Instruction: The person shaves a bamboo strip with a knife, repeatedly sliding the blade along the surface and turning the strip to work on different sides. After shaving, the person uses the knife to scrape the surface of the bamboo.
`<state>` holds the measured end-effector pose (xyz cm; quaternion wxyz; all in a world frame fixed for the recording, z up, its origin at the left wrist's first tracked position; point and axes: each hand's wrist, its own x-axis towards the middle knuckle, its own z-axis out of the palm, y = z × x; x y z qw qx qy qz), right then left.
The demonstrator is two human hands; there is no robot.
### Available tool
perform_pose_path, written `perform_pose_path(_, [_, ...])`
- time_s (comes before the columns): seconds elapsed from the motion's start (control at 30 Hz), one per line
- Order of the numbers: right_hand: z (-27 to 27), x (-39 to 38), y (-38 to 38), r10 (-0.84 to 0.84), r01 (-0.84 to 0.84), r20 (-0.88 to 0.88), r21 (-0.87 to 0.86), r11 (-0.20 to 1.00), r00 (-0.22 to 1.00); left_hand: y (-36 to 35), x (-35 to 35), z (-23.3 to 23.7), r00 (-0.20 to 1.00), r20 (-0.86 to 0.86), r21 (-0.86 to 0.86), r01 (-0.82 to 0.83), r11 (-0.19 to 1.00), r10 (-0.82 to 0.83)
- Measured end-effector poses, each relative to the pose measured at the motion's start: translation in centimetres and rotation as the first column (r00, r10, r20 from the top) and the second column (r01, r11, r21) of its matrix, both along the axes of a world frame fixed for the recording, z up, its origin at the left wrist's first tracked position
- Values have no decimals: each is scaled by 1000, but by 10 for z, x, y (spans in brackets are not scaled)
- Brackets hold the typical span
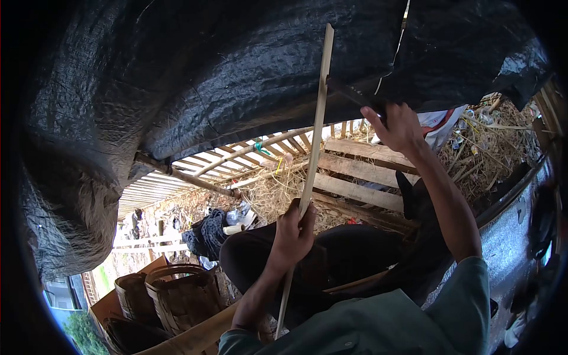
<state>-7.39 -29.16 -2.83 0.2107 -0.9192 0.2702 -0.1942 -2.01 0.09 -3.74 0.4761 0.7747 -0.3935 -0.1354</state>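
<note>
While your left hand (290, 234) has its grip clamped round the pale strip (319, 118), slanting above your lap, your right (399, 127) grips a dark blade-like tool (349, 90) against it. Looks like blade work, tbh; any next stroke needs a steady left.

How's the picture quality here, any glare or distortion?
Head view: fisheye bend, black corners; glare on the crinkled black sheet; slatted fence washed out at left; dark blade-like tool hard to make out against the sheet.
</note>
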Motion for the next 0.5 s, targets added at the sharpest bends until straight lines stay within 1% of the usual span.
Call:
perform_pose_path(0.03, [-3,0,7,69,-69,52,1,998,996,1,1,-2,999,-46,21,3,1000,-2])
perform_pose_path(0.13, [-8,-2,32,236,-212,177,-142,967,956,4,6,-7,984,-176,67,4,998,7])
perform_pose_path(0.2, [0,-7,51,333,-316,84,-164,934,939,2,5,-2,967,-254,75,-2,997,21])
perform_pose_path(0.23, [-2,-7,62,381,-359,114,-178,916,917,2,5,-2,980,-198,101,-9,995,29])
perform_pose_path(0.3, [-5,-10,81,453,-430,97,-188,883,886,1,4,-1,996,-83,152,-26,988,39])
perform_pose_path(0.33, [-6,-13,90,477,-455,79,-198,868,875,0,3,-2,1000,-11,114,-21,993,23])
perform_pose_path(0.4, [-14,-16,107,523,-491,109,-229,841,845,-3,2,-4,991,135,40,1,999,-7])
perform_pose_path(0.43, [-17,-16,112,546,-508,123,-246,826,829,2,4,-15,953,302,32,10,999,-19])
perform_pose_path(0.5, [-18,-15,116,514,-486,113,-209,849,850,3,3,-14,979,202,115,4,993,-28])
